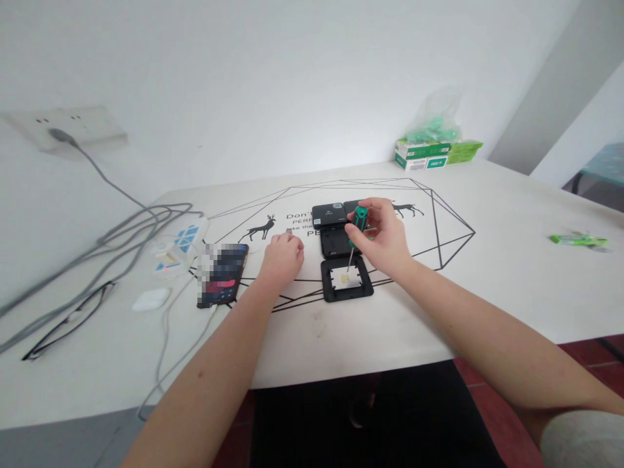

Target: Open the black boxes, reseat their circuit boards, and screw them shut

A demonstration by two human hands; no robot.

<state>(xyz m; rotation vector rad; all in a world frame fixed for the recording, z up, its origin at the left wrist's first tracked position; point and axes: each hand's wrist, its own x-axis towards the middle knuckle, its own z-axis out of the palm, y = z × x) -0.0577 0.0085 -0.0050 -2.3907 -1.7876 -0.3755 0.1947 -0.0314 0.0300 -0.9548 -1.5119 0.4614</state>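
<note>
My right hand (385,237) grips a screwdriver (359,219) by its green and black handle. Its thin metal shaft points down, with the tip over the pale panel in the middle of a square black plastic frame (332,294). Whether the tip touches is too small to tell. Behind that frame lie a black tray-like part (334,243) and a flat black case (327,214) with stickers; another black piece is partly covered by my right hand. My left hand (284,260) rests on the table, fingers curled, with a small greyish bit by its fingertips; what it holds is hidden.
Left of my left hand lies a phone (238,270) with a white cable. Farther left are a white earbud case (151,299), glasses (73,318), a power strip (190,237) and grey cords. Green boxes (423,153) stand at the back right; a green packet (578,240) lies far right.
</note>
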